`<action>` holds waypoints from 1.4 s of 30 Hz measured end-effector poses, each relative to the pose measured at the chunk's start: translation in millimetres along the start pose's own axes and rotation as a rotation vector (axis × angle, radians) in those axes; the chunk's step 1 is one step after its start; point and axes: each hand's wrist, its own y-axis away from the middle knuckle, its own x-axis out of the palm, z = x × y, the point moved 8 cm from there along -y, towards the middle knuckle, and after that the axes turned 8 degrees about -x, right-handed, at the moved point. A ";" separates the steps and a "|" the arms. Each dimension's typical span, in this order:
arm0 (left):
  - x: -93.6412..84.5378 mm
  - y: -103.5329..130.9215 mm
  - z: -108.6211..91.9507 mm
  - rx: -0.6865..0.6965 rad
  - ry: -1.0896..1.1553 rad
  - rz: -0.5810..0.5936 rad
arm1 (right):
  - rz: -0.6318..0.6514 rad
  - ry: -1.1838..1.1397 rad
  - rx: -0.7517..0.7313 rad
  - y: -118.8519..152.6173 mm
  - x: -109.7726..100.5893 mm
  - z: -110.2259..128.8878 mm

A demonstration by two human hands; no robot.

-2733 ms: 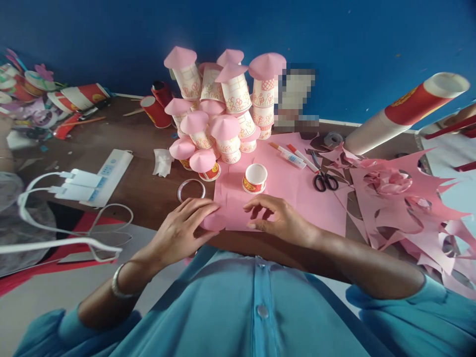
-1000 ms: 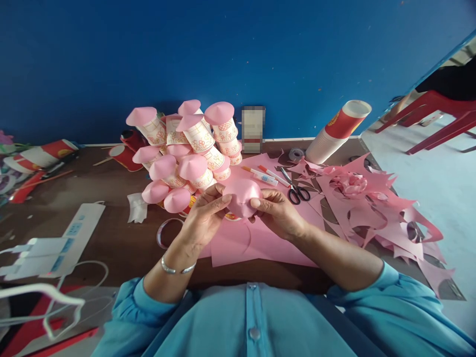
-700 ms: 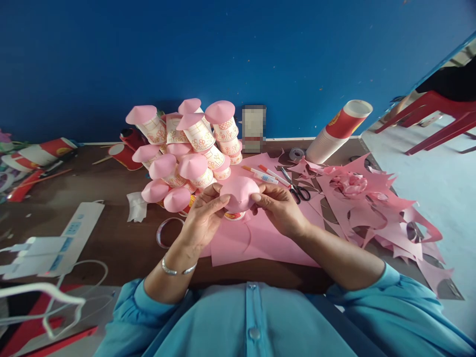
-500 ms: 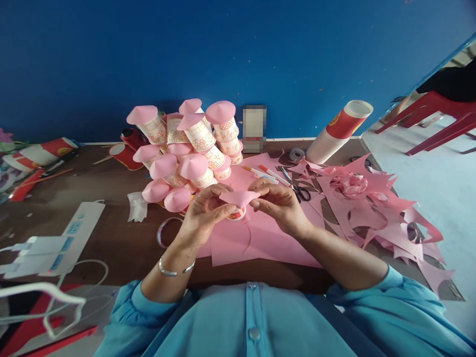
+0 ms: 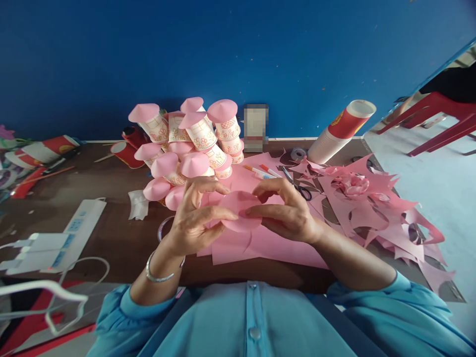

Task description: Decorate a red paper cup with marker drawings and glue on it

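A round pink paper cone (image 5: 241,198) is held up between my two hands, its broad face turned to me. My left hand (image 5: 197,215) grips its left edge with thumb and fingers. On the opposite edge, the fingers of my right hand (image 5: 284,208) are closed. Pink paper sheets (image 5: 256,248) lie on the table below. Behind my left hand stands a stack of decorated paper cups (image 5: 201,135) with pink cone roofs (image 5: 222,110). The small cup seen earlier under the cone is hidden now.
Pens (image 5: 269,171), black scissors (image 5: 303,191) and a tape roll (image 5: 298,154) lie right of the middle. Cut pink scraps (image 5: 368,213) cover the table's right side, near a tall cup stack (image 5: 340,131). At left are a white power strip (image 5: 84,225) and a white tape ring (image 5: 162,230).
The pink cone has tipped so its round face shows instead of its edge. My hands have come nearer to me and shifted their hold along its sides.
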 end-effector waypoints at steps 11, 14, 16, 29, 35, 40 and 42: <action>62.8 21.6 44.7 -0.949 0.979 0.169 | -0.131 -0.887 0.878 31.1 42.0 -50.3; 74.2 19.6 34.6 -0.992 1.119 0.240 | -0.179 -0.978 0.987 40.5 53.0 -53.6; 76.1 18.5 31.7 -1.004 1.134 0.259 | -0.186 -1.011 1.023 43.5 57.3 -53.6; 91.9 30.0 31.7 -1.148 1.277 0.254 | -0.237 -1.094 1.097 44.7 62.7 -51.5; 92.3 34.3 33.9 -1.144 1.293 0.244 | -0.237 -1.104 1.096 45.5 63.3 -52.2; 89.2 33.6 34.1 -1.128 1.261 0.223 | -0.228 -1.061 1.096 45.0 61.8 -52.9; 88.4 33.3 34.2 -1.122 1.252 0.217 | -0.226 -1.050 1.088 44.4 61.2 -52.9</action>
